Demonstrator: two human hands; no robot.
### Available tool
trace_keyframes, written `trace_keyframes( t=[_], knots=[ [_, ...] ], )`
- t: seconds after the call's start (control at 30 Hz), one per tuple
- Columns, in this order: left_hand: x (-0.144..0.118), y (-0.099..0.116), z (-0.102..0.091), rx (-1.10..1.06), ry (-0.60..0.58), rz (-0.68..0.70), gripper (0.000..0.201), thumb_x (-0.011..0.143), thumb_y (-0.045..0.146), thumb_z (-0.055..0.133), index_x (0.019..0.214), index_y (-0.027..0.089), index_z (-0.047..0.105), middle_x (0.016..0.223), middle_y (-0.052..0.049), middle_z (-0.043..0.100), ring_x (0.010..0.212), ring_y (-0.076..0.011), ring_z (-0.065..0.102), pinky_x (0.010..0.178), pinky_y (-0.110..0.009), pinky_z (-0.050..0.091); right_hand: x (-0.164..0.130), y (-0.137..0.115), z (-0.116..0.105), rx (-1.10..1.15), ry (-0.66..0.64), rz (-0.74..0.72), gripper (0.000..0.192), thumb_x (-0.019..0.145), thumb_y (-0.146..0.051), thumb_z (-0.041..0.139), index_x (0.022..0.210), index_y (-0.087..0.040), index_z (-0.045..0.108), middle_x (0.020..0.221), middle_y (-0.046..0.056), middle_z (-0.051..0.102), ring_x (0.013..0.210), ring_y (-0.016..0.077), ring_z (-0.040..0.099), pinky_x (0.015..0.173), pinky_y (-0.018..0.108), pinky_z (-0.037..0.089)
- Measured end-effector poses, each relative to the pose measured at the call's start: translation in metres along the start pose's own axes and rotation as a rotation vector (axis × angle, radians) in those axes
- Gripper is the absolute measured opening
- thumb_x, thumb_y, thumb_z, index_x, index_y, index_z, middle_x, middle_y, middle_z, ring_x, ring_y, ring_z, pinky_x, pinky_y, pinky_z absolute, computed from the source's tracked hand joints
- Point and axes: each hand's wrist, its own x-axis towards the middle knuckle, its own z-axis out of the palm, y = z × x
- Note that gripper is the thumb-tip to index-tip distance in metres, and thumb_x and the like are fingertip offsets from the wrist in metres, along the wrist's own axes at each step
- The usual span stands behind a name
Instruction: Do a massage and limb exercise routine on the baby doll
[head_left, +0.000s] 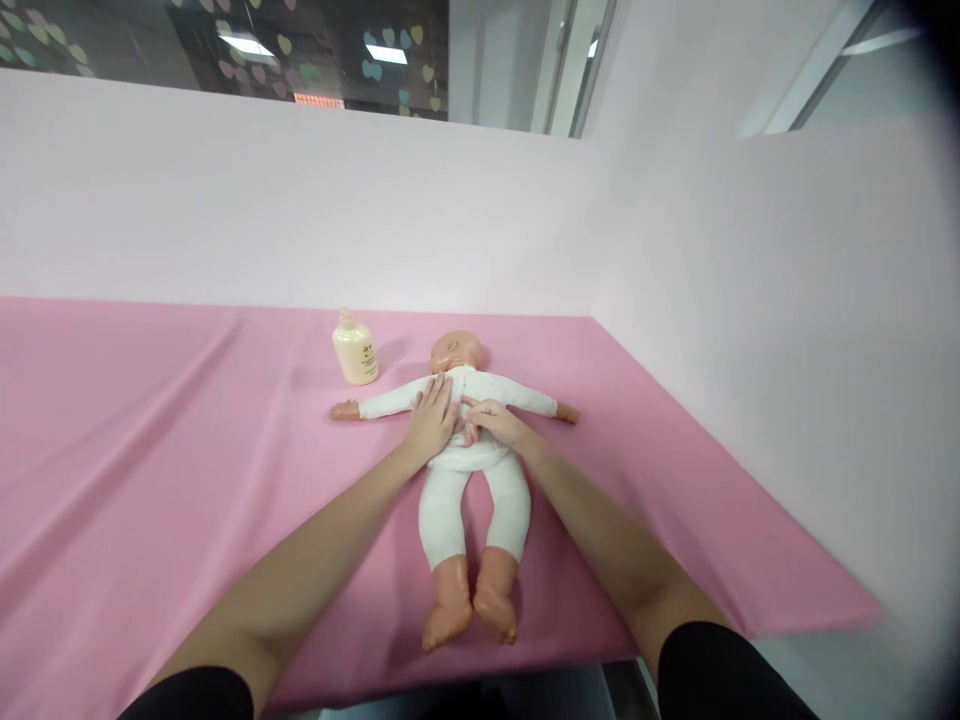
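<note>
Doll [469,470] torso partly hidden under left hand [431,418], laid flat and open, and right hand [491,422], fingers curled, possibly pinching the white suit; grip cannot be told.

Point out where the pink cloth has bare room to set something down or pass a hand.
The pink table cloth lies bare over its whole left half, left of the cream pump bottle. A narrower bare strip runs right of the white-suited baby doll to the cloth's edge. Crowded: the doll's chest, where the left hand and right hand rest, and the bottle beside its head.
</note>
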Motion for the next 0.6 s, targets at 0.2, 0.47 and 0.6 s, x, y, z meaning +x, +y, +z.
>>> trace_keyframes(
  t=[0.2,0.47,0.6],
  knots=[
    [0.002,0.001,-0.002,0.022,-0.024,-0.004,0.057,0.093,0.034,0.032,0.145,0.011,0.026,0.154,-0.013,0.019,0.142,-0.0286,0.017,0.113,-0.050,0.017,-0.003,0.006,0.002,0.044,0.228,0.138,0.043,0.086,-0.039,0.042,0.048,-0.020,0.048,0.033,-0.009,0.037,0.034,0.0074,0.035,0.066,0.029,0.046],
    [-0.013,0.022,-0.004,0.069,-0.109,0.020,0.053,0.093,0.031,0.031,0.143,0.014,0.031,0.153,-0.013,0.024,0.141,-0.0317,0.017,0.110,-0.058,0.018,-0.005,-0.003,0.016,-0.583,0.391,-0.265,0.027,0.088,-0.026,0.045,0.108,-0.018,0.061,0.110,0.008,0.063,0.107,0.0200,0.054,0.097,0.038,0.040],
    [-0.019,0.034,-0.004,0.094,-0.130,0.185,0.047,0.089,0.021,0.033,0.133,0.014,0.047,0.138,-0.013,0.049,0.131,-0.0273,0.038,0.112,-0.054,0.017,-0.002,-0.004,0.013,-0.698,0.170,-0.209,0.036,0.092,-0.025,0.038,0.123,-0.024,0.056,0.136,0.005,0.051,0.131,0.0205,0.038,0.111,0.045,0.024]
  ],
)
